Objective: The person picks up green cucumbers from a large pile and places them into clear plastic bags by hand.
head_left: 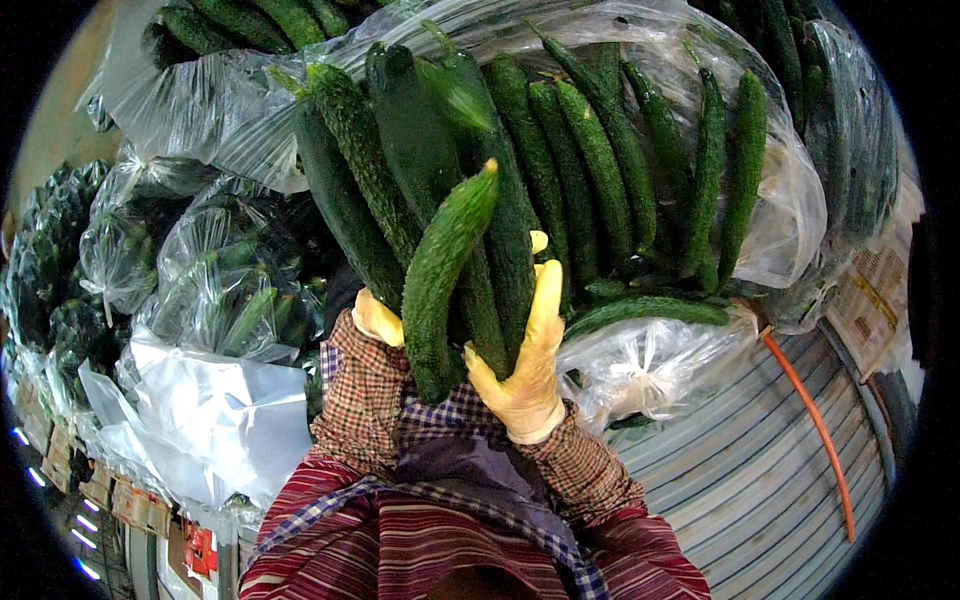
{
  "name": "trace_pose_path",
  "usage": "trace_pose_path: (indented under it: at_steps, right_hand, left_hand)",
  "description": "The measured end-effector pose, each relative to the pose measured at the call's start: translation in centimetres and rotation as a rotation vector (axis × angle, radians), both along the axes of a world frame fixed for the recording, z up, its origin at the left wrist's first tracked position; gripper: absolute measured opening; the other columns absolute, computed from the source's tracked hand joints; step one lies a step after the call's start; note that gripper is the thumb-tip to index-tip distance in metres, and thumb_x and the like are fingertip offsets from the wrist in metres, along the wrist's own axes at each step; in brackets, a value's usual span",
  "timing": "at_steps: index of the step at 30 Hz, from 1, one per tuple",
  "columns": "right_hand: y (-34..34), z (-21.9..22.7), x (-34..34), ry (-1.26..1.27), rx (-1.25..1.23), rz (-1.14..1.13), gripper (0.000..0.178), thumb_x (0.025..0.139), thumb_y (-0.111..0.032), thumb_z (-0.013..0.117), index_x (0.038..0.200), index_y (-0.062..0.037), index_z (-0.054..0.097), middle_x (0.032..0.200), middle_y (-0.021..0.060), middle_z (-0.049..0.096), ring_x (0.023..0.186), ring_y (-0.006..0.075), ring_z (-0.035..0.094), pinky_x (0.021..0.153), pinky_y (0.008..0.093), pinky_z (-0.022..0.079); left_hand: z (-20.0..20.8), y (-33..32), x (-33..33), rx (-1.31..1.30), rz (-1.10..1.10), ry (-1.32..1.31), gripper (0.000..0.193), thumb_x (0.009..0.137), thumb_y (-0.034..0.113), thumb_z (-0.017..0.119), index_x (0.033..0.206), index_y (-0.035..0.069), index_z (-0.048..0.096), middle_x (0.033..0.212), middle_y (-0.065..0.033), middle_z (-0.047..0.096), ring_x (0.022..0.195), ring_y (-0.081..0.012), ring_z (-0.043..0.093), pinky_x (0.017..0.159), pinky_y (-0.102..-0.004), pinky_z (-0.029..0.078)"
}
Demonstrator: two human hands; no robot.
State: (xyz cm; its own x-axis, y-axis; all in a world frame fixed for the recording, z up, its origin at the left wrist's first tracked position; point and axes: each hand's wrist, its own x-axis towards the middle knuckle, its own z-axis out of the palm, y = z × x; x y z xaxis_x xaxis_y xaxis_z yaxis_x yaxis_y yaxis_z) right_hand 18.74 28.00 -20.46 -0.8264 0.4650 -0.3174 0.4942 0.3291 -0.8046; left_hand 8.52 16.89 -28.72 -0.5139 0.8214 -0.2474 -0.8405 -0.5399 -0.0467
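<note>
Clear plastic, loosely gathered into a large open bag [790,205], spreads from eleven to nearly three o'clock, with dark green cucumbers [605,165] lying side by side inside it. At four o'clock is a grey, ridged surface [735,475]. The person is seen from above at six o'clock, in a red striped garment [440,530] with brown checked sleeves [585,470]. More clear bags [225,265], filled with cucumbers, crowd together at nine to ten o'clock.

Just left of centre, reaching up toward eleven o'clock, is a bunch of cucumbers [505,225], held between two hands in pale yellow gloves. A sheet of whitish plastic [230,415] lies crumpled at eight o'clock. Closer to the centre, toward four o'clock, sits a knotted clear bag [650,375].

In front of the bunch stands one curved cucumber [445,285], its pale tip pointing just past twelve o'clock. Another cucumber [655,310] lies crosswise at three o'clock. Outward from there, an orange strip [815,440] runs down toward four o'clock.

The right hand [530,370] grips the bunch's right side, thumb in front. The left hand [378,318] holds its lower left; its fingers are mostly hidden.
</note>
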Motion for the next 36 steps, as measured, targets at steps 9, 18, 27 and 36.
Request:
trace_pose_path:
  at_steps: [9,18,27,36]
  right_hand:
    - [3.8,2.8,-2.8,0.106,0.118,-0.158,0.083,0.072,-0.013,0.069,0.141,0.0073,0.026,0.124,0.0195,0.051,0.104,0.0272,0.054,0.092,0.0351,0.041]
    - [-1.5,5.9,-6.4,-0.296,0.711,0.155,0.050,0.081,-0.018,0.058,0.131,-0.0147,0.049,0.124,0.0096,0.052,0.110,0.0332,0.050,0.091,0.0418,0.039]
    - [-7.8,6.2,-3.7,-0.026,0.186,0.318,0.049,0.074,-0.019,0.065,0.119,-0.0025,0.057,0.125,0.0097,0.053,0.117,0.0195,0.048,0.107,0.0378,0.032]
    - [-9.6,3.9,-2.4,0.191,-0.079,-0.196,0.026,0.078,0.000,0.066,0.103,-0.0012,0.062,0.114,0.0152,0.053,0.099,0.0291,0.052,0.084,0.0366,0.044]
  left_hand:
    - [-0.6,4.5,-3.2,0.162,0.002,0.057,0.106,0.068,0.030,0.080,0.147,0.011,0.013,0.146,-0.0252,0.026,0.124,-0.0429,0.042,0.103,-0.0531,0.037]
    - [2.3,7.9,-2.8,0.341,-0.004,0.035,0.074,0.094,0.033,0.049,0.149,0.018,0.001,0.150,-0.0253,0.011,0.124,-0.0514,0.038,0.100,-0.0568,0.040]
    - [4.1,-3.1,-4.0,0.186,-0.008,0.174,0.067,0.098,0.038,0.036,0.148,0.012,-0.002,0.149,-0.0251,0.016,0.129,-0.0486,0.032,0.103,-0.0597,0.032]
    - [3.8,-3.6,-3.5,0.340,0.179,0.118,0.103,0.085,0.026,0.067,0.146,0.012,-0.014,0.150,-0.0267,0.006,0.129,-0.0538,0.028,0.103,-0.0661,0.026]
